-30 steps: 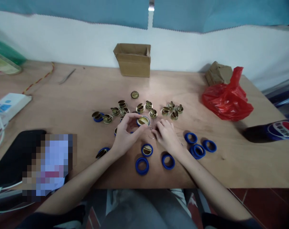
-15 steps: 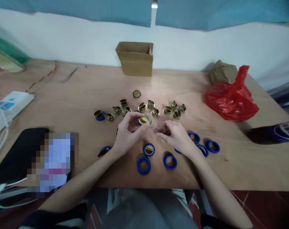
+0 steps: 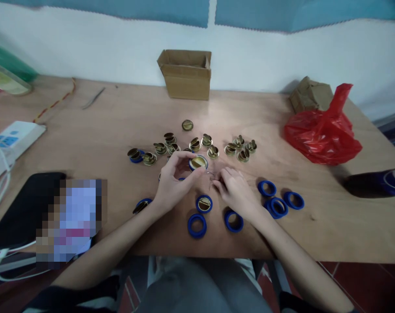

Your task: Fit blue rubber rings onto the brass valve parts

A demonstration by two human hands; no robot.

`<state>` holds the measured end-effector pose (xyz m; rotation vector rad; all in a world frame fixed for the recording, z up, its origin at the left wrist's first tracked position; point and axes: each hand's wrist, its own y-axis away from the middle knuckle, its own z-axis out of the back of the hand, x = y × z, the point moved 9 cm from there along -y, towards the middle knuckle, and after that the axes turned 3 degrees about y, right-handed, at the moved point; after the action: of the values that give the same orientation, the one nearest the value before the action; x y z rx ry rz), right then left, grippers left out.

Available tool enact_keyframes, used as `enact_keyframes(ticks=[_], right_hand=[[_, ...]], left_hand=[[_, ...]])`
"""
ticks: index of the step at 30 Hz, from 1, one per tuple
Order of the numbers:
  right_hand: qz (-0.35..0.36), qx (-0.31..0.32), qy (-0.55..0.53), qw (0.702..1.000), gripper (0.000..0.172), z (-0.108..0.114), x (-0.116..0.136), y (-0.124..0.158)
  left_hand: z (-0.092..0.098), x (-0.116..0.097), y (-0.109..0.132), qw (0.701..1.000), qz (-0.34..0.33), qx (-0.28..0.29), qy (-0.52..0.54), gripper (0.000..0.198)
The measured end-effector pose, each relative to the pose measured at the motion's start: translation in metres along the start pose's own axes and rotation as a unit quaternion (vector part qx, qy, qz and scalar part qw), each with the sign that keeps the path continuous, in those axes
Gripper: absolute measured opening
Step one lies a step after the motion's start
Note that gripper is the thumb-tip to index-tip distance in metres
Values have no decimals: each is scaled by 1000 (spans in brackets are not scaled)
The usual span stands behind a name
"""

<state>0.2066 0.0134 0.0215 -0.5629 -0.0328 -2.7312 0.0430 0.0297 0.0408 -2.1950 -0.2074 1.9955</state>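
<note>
The left hand (image 3: pixel 174 181) pinches a gold round piece with a blue rim (image 3: pixel 198 162) between thumb and fingers, over the middle of the table (image 3: pixel 112 130). Just beside it, the right hand (image 3: pixel 235 189) pinches some thin, curvy wire (image 3: pixel 212 175). More gold pieces (image 3: pixel 213 151) sit behind the hands. Blue rings (image 3: pixel 197 235) lie closer in. A brown box (image 3: pixel 188 82) stands by the wall (image 3: pixel 256 65).

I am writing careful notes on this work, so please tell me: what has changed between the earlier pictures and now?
The right hand went slightly rightward, then came back toward the left hand, keeping its thin wire. Nothing was visibly taken up or let go. The left hand still holds the blue-rimmed brass piece; the loose blue rings stayed.
</note>
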Motion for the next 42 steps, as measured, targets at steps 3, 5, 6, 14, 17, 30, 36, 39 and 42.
enact_keyframes(ticks=[3,5,6,14,17,30,36,39,42], right_hand=[[0,-22,-38,999,18,6,-1,1],[-2,-32,-78,996,18,11,-2,1],[-3,-35,-103,994,18,13,-2,1],[-52,-38,-283,957,16,24,-6,1],[-64,-45,-358,930,17,21,-10,0],[-80,-10,-544,835,35,7,-6,-2],[-96,-26,-533,840,33,14,-12,-2],[-101,-51,-515,849,33,22,-14,-1],[-101,-78,-496,859,32,31,-14,1]], left_hand=[[0,-1,0,1000,-2,-1,-5,29],[1,-1,1,1000,-4,-1,-6,29],[0,-1,1,1000,-4,-1,-7,28],[0,-6,0,1000,-14,-2,-20,31],[0,-5,0,1000,-15,5,-24,36],[-4,-4,3,997,-44,36,-58,46],[-3,-7,7,990,-98,36,-95,55],[-4,-13,14,976,-160,30,-147,62],[-8,-21,21,959,-210,36,-189,66]])
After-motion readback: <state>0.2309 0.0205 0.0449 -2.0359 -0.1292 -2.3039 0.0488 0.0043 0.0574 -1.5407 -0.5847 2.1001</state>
